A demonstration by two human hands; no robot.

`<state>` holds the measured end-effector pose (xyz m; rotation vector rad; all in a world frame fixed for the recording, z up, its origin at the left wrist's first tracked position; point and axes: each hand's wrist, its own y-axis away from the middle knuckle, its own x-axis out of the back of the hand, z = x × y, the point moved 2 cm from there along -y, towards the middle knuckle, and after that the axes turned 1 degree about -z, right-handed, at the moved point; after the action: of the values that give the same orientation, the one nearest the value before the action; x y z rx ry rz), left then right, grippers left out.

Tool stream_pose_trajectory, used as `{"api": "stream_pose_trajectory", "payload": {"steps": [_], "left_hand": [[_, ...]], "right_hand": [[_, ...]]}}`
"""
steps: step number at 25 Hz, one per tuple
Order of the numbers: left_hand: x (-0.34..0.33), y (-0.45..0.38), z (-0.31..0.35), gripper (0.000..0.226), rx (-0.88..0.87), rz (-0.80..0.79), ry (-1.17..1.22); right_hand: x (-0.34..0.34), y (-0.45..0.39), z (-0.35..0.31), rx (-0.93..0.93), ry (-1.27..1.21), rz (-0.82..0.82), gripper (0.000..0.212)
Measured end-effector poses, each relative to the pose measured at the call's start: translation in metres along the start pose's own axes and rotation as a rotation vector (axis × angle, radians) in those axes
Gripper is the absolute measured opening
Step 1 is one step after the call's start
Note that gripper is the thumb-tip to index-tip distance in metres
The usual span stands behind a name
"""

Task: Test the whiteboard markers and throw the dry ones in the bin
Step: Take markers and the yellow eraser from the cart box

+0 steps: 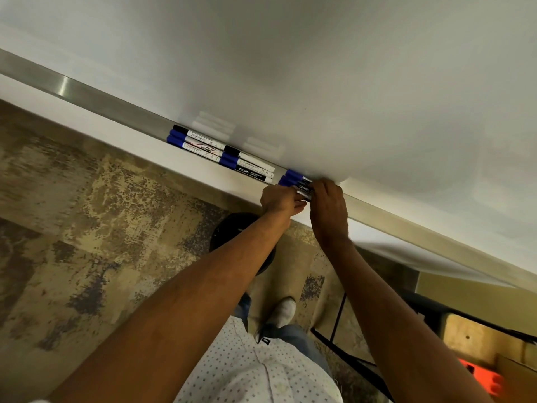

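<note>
Whiteboard (319, 68): white, fills upper frame, faint pale reflections near its lower edge.

Ledge (87, 96): metal tray along the board's foot, running from 9 o'clock down toward 4 o'clock.

Markers, far cluster (197, 142): three lying flat on ledge, at about 10 o'clock from the hands; one black cap, two blue caps, white barrels.

Markers, middle cluster (250, 165): three lying flat on ledge, between far cluster and hands; one black cap, blue caps below, "camlin" legible on a black label.

Markers, near cluster (293, 178): blue caps showing at 12 o'clock of the hands, barrels partly covered by fingers; count unclear.

Left hand (280, 199): at frame centre, fingers curled onto the near cluster at the cap end; closed around one marker or several, cannot tell.

Right hand (329, 207): just beside left hand at its 3 o'clock, fingers bent over the barrels, pressing on them; exact hold hidden.

Bin (229, 231): dark, round, on floor at 6 o'clock of the ledge, largely behind left forearm.

Carpet (87, 213): mottled tan and grey.

Shoe (283, 311): white, at 6 o'clock.
</note>
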<state>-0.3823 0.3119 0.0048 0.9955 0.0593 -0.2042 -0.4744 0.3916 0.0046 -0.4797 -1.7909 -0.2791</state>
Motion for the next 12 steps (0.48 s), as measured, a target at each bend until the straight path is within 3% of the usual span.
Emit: {"api": "stream_pose_trajectory", "payload": {"steps": [2,4,6,8,9,12], "left_hand": [[0.002,0.008,0.003,0.006,-0.166,0.005,-0.206],[0.004,0.013,0.007,0.007,-0.525,0.025,-0.628],[0.006,0.014,0.004,0.021,-0.923,0.03,-1.047],[0.007,0.006,-0.005,0.041,-1.172,0.0,-1.317],[0.008,0.003,-0.009,0.05,-1.21,-0.04,-1.401],[0.016,-0.002,-0.021,0.07,-1.096,-0.177,-1.613]], "right_hand": [[0.002,0.005,0.002,0.009,0.028,-0.011,0.032],[0.002,0.007,0.005,-0.019,0.035,-0.015,0.036],[0.0,0.007,0.009,-0.069,0.012,0.003,0.038],[-0.003,0.005,0.011,-0.08,-0.033,0.0,0.041],[-0.003,0.004,0.011,-0.063,-0.06,-0.016,0.043],[-0.005,0.006,0.012,-0.061,-0.146,-0.043,0.04]]}}
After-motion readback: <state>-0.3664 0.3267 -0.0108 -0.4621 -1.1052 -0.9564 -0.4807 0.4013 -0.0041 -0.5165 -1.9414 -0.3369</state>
